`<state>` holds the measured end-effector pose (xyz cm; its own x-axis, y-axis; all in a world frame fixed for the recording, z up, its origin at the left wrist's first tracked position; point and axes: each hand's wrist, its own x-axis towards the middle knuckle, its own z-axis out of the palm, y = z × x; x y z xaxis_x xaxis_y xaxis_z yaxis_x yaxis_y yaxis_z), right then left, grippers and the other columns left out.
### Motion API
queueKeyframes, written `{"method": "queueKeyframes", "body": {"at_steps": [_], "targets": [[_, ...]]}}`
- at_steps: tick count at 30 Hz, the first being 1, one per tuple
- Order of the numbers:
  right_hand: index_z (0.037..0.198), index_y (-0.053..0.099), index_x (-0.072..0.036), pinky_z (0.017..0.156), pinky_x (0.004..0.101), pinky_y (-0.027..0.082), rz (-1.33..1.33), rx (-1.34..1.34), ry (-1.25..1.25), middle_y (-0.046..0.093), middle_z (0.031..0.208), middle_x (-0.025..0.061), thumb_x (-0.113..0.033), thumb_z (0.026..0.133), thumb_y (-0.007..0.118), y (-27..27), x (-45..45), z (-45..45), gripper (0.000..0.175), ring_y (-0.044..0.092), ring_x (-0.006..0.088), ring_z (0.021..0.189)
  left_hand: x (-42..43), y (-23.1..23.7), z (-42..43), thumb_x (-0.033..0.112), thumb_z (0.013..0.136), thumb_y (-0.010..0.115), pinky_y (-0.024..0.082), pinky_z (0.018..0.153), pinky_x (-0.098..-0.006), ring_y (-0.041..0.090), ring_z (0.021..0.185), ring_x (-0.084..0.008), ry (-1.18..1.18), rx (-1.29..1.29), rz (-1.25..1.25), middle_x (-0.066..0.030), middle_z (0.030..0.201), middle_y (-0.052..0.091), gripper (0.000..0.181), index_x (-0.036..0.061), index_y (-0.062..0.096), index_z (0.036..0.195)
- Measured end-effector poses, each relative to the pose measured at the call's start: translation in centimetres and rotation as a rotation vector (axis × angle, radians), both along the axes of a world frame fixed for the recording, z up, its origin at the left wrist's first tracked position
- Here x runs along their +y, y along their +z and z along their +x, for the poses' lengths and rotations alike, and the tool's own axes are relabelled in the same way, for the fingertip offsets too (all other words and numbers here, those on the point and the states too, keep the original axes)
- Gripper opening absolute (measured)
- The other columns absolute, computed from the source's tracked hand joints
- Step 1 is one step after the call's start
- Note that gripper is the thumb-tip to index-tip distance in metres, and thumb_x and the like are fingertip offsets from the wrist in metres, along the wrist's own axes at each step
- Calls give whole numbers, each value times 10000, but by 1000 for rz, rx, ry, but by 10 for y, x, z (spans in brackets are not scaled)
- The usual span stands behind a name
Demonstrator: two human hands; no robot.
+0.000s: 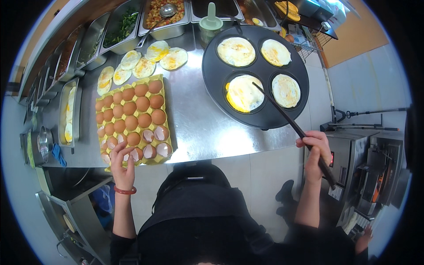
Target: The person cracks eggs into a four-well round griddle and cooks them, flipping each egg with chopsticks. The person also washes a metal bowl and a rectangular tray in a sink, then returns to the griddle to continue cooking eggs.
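Observation:
My right hand [314,154] grips dark chopsticks [293,124], whose tips touch the fried egg [245,93] in the front left well of a round black four-well pan [212,71]. Yolk shows along that egg's left edge. Fried eggs fill the other wells too: one at the back left [236,51], one at the back right [275,52] and one at the front right [286,90]. My left hand [122,162], holding nothing, hovers with fingers apart over the near edge of a yellow egg tray [158,79]. Whole brown eggs [131,122] fill its far rows; broken shells [149,151] sit nearer me.
Several fried eggs [144,68] lie on the steel table [188,122] behind the tray. Food pans [165,33] line the back, beside a green-handled oil brush jar [211,25]. Left stands a narrow steel pan [78,112]. Another person's hand [363,237] shows at lower right.

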<state>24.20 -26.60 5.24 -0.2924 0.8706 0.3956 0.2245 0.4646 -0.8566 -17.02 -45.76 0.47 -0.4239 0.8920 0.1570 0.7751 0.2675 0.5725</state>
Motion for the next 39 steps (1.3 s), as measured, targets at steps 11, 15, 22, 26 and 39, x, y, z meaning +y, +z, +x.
{"method": "queueKeyframes", "body": {"at_steps": [11, 15, 22, 26, 39], "targets": [[833, 650, -2, 639, 265, 488, 269, -351, 71, 596, 886, 137, -3, 667, 691, 3, -15, -3, 171, 591, 199, 701, -7, 1, 6, -36, 746, 533, 380, 900, -350, 498, 1045, -284, 44, -14, 31, -138, 1094, 524, 202, 26, 601, 926], [820, 650, 6, 624, 278, 493, 299, -385, 79, 604, 868, 146, -33, 690, 679, 0, -18, -2, 138, 596, 210, 694, -7, 1, 8, -37, 748, 534, 387, 892, -347, 501, 1039, -283, 28, -6, 31, -144, 1091, 523, 208, 27, 604, 934], [802, 644, 15, 618, 286, 494, 348, -349, 24, 604, 831, 155, -104, 767, 615, 1, -26, 8, 127, 603, 231, 701, -10, 3, 11, -39, 741, 538, 392, 886, -349, 506, 1032, -281, 26, -8, 52, -142, 1085, 524, 217, 31, 610, 934], [811, 645, -3, 634, 286, 487, 311, -154, 24, 603, 847, 165, -240, 845, 547, 4, -35, -4, 260, 604, 243, 737, -15, 3, 11, -46, 726, 548, 402, 875, -346, 522, 1016, -281, 54, -5, 76, -134, 1077, 533, 225, 40, 617, 923], [1003, 578, -67, 821, 352, 466, 204, -395, 541, 493, 1128, 193, 15, 721, 579, -163, -37, -162, 294, 527, 343, 997, -73, 8, 0, -18, 706, 554, 415, 862, -356, 520, 1019, -283, 279, -5, 95, -125, 1064, 539, 216, 62, 622, 894]]}}
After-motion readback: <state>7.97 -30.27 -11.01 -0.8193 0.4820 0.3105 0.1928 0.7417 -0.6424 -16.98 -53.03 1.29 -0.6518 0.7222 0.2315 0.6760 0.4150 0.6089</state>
